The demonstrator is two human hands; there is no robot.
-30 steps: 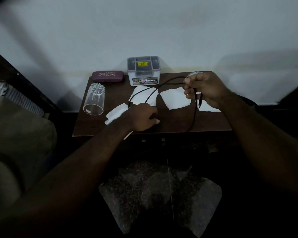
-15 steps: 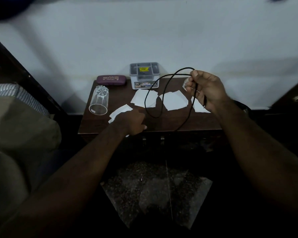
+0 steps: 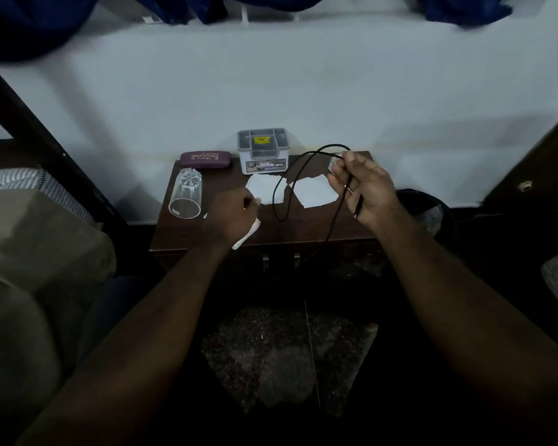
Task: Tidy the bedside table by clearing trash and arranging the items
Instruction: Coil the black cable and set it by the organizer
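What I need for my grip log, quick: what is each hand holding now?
Left hand: fingers curled over a white paper scrap; grip cannot be told.
Right hand: holds the black cable.

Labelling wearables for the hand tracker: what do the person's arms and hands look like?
Left forearm and right forearm bare, no sleeves in frame. Left hand and right hand ungloved; no watch or band at either wrist. Rings: too dim to tell.

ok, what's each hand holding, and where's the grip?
Right hand pinches the black cable near the top of its loop. Left hand is curled over a paper scrap; a hold can't be told.
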